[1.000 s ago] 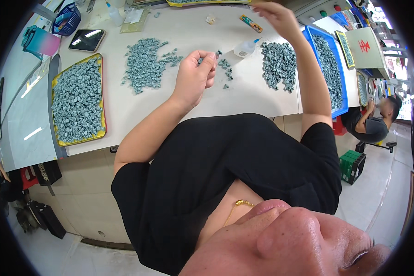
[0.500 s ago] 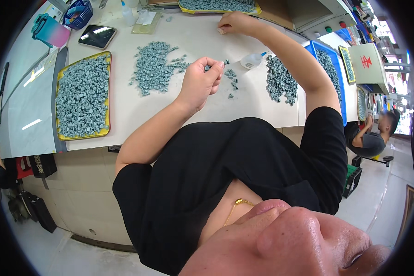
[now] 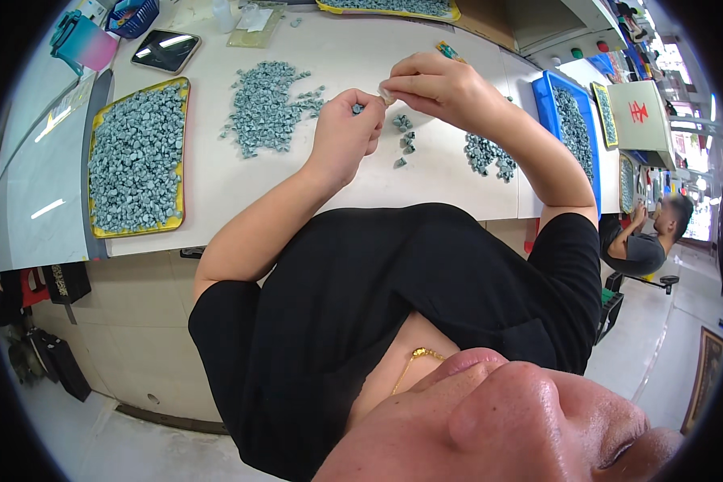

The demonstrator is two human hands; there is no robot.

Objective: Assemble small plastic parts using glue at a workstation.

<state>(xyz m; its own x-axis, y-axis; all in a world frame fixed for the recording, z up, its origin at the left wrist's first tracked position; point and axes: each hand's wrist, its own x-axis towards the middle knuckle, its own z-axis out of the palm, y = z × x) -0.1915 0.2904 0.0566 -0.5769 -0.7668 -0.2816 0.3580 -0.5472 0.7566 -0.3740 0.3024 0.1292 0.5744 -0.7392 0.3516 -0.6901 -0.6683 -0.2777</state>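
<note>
My left hand [image 3: 341,136] is closed above the middle of the table, its thumb and forefinger pinched. A small grey-green piece [image 3: 357,108] shows between its curled fingers. From the right my right hand [image 3: 446,90] reaches over, its fingertips pinching a small whitish bit [image 3: 386,95] against the left fingertips. What that bit is I cannot make out, and anything under it is hidden. Just below the hands lie several loose dark grey-green pieces [image 3: 409,138]. Left of my left hand spreads a pile of grey-green pieces [image 3: 265,112].
A yellow tray [image 3: 186,153] full of pieces stands at the left, with a phone [image 3: 165,51], a tumbler [image 3: 84,42] and a blue basket [image 3: 154,14] beyond. A darker pile [image 3: 484,154] and a blue bin [image 3: 545,120] are at the right. Another person [image 3: 647,237] sits far right.
My right hand has come down and nearer, from the far side of the table to my left fingertips. The white squeeze bottle right of my left hand is now hidden behind my right hand and forearm.
</note>
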